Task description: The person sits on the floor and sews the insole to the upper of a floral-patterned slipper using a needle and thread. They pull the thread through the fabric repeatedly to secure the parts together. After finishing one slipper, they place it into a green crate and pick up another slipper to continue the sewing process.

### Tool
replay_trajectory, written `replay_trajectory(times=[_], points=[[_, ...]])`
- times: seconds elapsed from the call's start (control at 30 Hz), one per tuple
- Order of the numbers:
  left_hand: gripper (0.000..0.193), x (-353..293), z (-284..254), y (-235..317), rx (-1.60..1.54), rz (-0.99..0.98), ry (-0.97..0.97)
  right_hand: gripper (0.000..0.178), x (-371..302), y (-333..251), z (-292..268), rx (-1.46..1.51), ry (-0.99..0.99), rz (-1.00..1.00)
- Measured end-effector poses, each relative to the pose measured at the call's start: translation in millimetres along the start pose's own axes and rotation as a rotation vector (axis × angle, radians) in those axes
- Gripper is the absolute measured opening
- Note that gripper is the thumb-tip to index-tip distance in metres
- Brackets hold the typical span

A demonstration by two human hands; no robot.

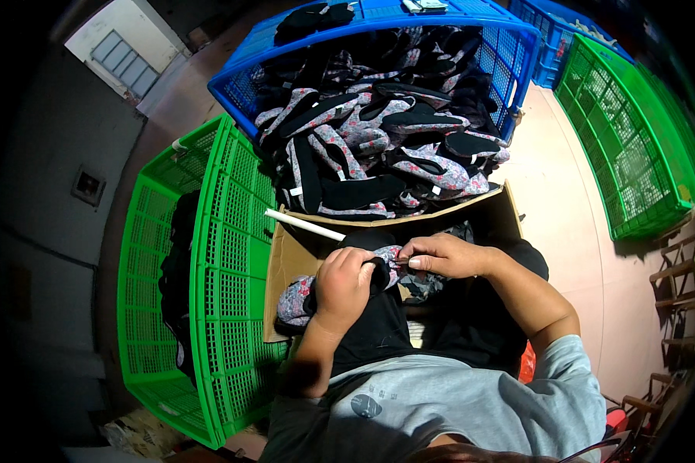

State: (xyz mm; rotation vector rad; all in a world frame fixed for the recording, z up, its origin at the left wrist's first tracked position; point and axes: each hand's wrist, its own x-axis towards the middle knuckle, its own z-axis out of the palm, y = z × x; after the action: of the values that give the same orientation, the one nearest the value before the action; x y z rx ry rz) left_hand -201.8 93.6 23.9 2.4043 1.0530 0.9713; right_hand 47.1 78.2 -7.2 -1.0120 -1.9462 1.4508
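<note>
Above my lap, my left hand [341,287] is wrapped round a floral cloth shoe [390,266] with a black lining. My right hand [449,256] pinches at the shoe's right end with thumb and forefinger. Something small and dark shows at those fingertips, too small to name. Below and left of my left hand lies another floral piece [292,302], beside the wall of an open carton [284,258]. Whether it joins the held shoe is hidden by my hand. A white rod [305,224] leans over the carton's far left edge.
A tipped blue crate [378,14] ahead spills a heap of floral shoes [371,127] with black soles. At the left, a green crate [235,309] holds dark items. Another green crate [622,139] stands at the far right, above wooden stools [676,270].
</note>
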Motion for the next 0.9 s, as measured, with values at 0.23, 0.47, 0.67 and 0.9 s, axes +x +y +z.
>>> replay_trajectory(times=[0.23, 0.47, 0.67, 0.9], points=[[0.018, -11.6, 22.3, -1.6, 0.038, -0.015, 0.172, 0.033, 2.9, 1.1, 5.2, -0.131, 0.120, -0.084], [0.020, -15.7, 30.6, -4.1, 0.104, 0.094, 0.188, 0.029, 5.7, -0.7, 9.3, -0.158, 0.188, -0.055], [0.020, -15.2, 33.2, -2.2, 0.124, 0.128, 0.173, 0.026, 5.1, -3.1, 10.1, -0.211, 0.195, -0.045], [0.019, -14.0, 34.4, -1.0, 0.126, 0.128, 0.170, 0.024, 5.2, -3.1, 11.6, -0.263, 0.212, -0.048]])
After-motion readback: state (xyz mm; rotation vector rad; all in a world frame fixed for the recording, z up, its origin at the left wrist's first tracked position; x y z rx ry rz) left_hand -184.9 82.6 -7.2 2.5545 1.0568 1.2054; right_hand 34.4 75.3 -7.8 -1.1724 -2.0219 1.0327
